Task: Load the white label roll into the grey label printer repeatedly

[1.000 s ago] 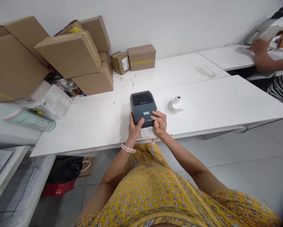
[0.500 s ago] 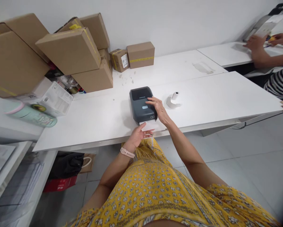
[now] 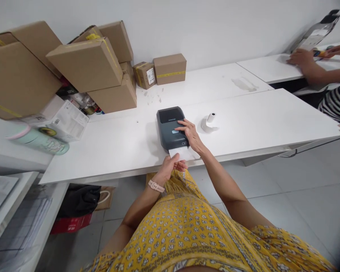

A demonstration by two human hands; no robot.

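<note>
A dark label printer [image 3: 170,132] lies near the front edge of the white table [image 3: 243,124]. White label paper [image 3: 179,152] sticks out of its near end. My left hand [image 3: 171,166] pinches the free end of that paper, thumb on top and fingers beneath. On the printer's right side rests my right hand [image 3: 191,134], its fingers spread over the top near a small light-coloured button. Right of the printer stands a small paper roll [image 3: 211,122] with a loose curled end.
Cardboard boxes [image 3: 84,64] are stacked at the back left, with two smaller boxes [image 3: 170,69] beside them. A mint-green bottle [image 3: 38,139] lies at the left. Another person's hands [image 3: 301,60] work at the far right table.
My left hand has closed on the paper and moved slightly toward me; more paper shows below the printer. My right hand stays on the printer.
</note>
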